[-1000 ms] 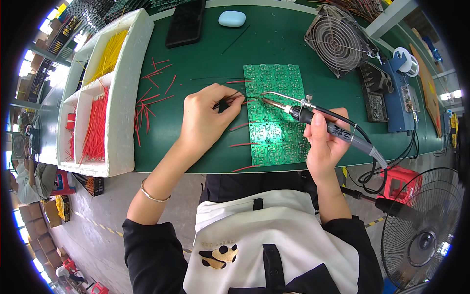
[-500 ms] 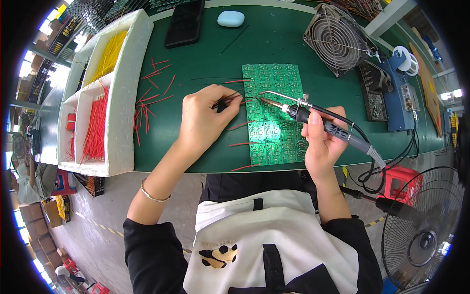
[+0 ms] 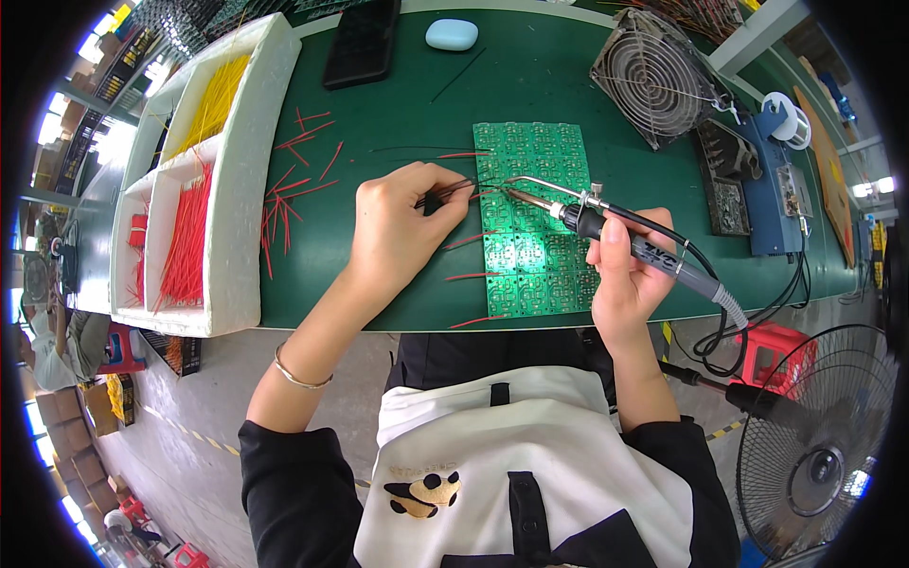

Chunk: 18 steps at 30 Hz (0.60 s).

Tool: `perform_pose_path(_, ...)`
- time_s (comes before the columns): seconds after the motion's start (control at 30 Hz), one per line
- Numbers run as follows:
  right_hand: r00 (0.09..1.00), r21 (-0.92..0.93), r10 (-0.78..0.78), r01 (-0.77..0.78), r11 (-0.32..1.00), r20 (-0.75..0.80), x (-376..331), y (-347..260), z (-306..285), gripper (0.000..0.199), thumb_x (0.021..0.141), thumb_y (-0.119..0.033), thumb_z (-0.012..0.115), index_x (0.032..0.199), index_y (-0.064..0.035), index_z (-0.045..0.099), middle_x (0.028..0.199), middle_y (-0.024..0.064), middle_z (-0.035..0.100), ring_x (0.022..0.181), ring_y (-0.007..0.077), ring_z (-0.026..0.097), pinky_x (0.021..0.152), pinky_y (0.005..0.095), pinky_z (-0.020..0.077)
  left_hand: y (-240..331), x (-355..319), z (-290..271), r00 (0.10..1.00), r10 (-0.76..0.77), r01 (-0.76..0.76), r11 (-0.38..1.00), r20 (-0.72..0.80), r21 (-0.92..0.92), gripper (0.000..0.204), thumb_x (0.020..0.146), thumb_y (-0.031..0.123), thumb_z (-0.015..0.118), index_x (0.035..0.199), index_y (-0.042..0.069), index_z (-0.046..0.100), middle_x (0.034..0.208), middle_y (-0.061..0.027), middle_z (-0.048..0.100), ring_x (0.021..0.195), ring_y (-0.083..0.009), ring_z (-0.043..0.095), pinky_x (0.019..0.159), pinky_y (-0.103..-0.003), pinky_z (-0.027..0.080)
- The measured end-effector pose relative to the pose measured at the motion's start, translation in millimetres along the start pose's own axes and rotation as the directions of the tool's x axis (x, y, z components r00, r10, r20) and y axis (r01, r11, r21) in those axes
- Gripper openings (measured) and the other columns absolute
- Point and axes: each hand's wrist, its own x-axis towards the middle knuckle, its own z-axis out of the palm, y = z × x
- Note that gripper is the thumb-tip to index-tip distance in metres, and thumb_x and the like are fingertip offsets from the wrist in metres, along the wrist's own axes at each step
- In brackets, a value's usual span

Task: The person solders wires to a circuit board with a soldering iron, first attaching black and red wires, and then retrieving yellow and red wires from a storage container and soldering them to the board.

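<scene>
Right hand (image 3: pixel 632 275), right of centre, wraps the soldering iron (image 3: pixel 589 223), its tip (image 3: pixel 519 196) beyond the grip, slanting toward upper left over the board (image 3: pixel 530 260); left hand (image 3: pixel 409 216) pinches black wires (image 3: pixel 433 203) pointing right.

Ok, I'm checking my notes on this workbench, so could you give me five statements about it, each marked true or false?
1. The right hand holds the soldering iron. True.
2. The left hand holds nothing. False: its fingers pinch thin black wires.
3. The green circuit board panel lies on the table. True.
4. The pale blue case lies left of the black phone. False: it lies to the phone's right.
5. The white foam box keeps yellow wires and red wires in separate compartments. True.
</scene>
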Motion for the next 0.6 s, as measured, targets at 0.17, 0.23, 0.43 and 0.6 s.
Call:
perform_pose_path(0.17,1.0,-0.008,-0.004,0.004,1.0,0.004,0.5,-1.0,0.3,0.011,0.089,-0.01,0.053,0.093,-0.0006,0.05,0.076,0.003,0.051,0.054,0.0054,0.047,0.045,0.0174,0.0356,3.2,0.5,-0.3,0.999,-0.039,0.039,0.999,0.011,-0.002,0.007,0.07,0.003,0.066,0.076,0.0,0.066,0.065,-0.0067,0.062,0.053,-0.0095,0.055,0.047,-0.022,0.041)
perform_pose_path(0.23,1.0,0.01,0.013,-0.013,1.0,0.007,0.4,-2.1,0.8,0.011,0.089,-0.011,0.053,0.093,-0.0009,0.05,0.077,0.003,0.051,0.055,0.0051,0.047,0.045,0.0171,0.0354,3.1,0.6,0.1,0.999,-0.035,0.035,0.999,0.017,-0.005,0.007,0.07,0.003,0.067,0.076,0.0,0.066,0.065,-0.0071,0.063,0.053,-0.0103,0.057,0.047,-0.022,0.042)
perform_pose_path(0.43,1.0,0.05,0.022,-0.022,0.998,-0.002,1.1,-4.2,4.1,0.013,0.089,-0.014,0.053,0.094,-0.0018,0.05,0.074,0.0023,0.051,0.055,0.0043,0.047,0.045,0.0164,0.0332,4.3,1.6,-0.7,0.998,-0.034,0.034,0.999,0.048,0.018,0.008,0.07,0.005,0.067,0.077,0.0,0.066,0.066,-0.0079,0.064,0.056,-0.0127,0.06,0.05,-0.022,0.045)
perform_pose_path(0.6,0.999,0.042,0.03,-0.031,0.999,0.031,0.0,-5.7,-0.3,0.013,0.089,-0.014,0.053,0.094,-0.002,0.05,0.073,0.0022,0.051,0.055,0.0041,0.047,0.045,0.0163,0.0328,4.7,1.4,-0.2,0.998,-0.038,0.037,0.999,0.049,0.02,0.008,0.07,0.005,0.067,0.077,0.0,0.066,0.067,-0.0083,0.064,0.056,-0.0134,0.06,0.051,-0.023,0.046)
